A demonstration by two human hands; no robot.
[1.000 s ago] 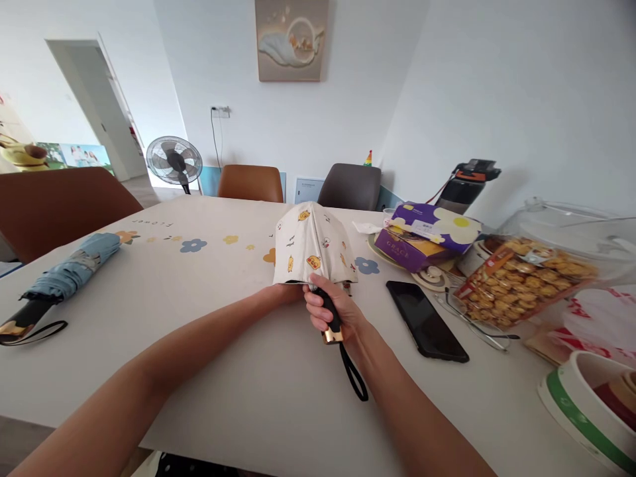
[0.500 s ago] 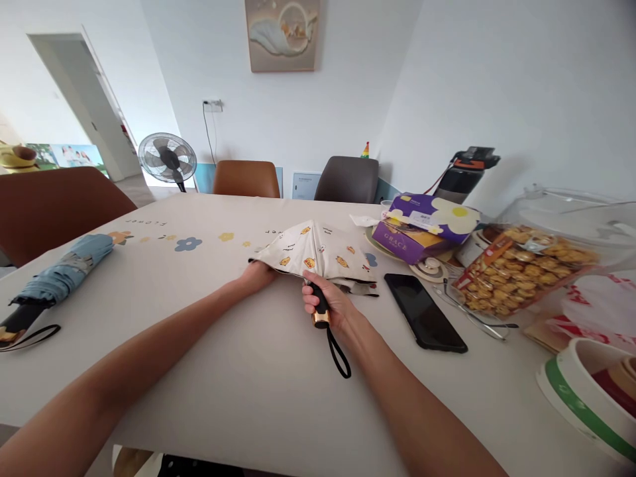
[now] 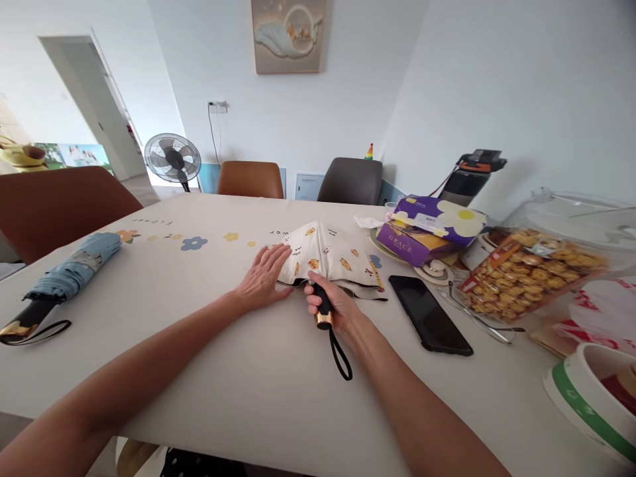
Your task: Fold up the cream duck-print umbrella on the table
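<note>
A cream umbrella (image 3: 332, 255) with small orange cartoon prints lies collapsed but unwrapped on the table, its loose folds spread to both sides. My right hand (image 3: 334, 303) is wrapped around its black handle, which has a gold end and a black wrist loop hanging toward me. At the canopy's left edge rests my left hand (image 3: 265, 275), fingers stretched out and laid against the fabric. On the far left of the table lies a blue umbrella (image 3: 77, 268), rolled up, with a black and gold handle.
Right of the cream umbrella lies a black phone (image 3: 430, 315), with glasses (image 3: 479, 315) beside it. Behind are a purple tissue box (image 3: 427, 228), a dark bottle (image 3: 470, 175), a tub of snacks (image 3: 531, 271) and a white-green roll (image 3: 586, 397). Chairs (image 3: 251, 179) stand beyond the table's far edge.
My left hand has come out from under the canopy's left edge and now lies flat against its side, pressing that fold inward. My right hand keeps its grip on the handle.
</note>
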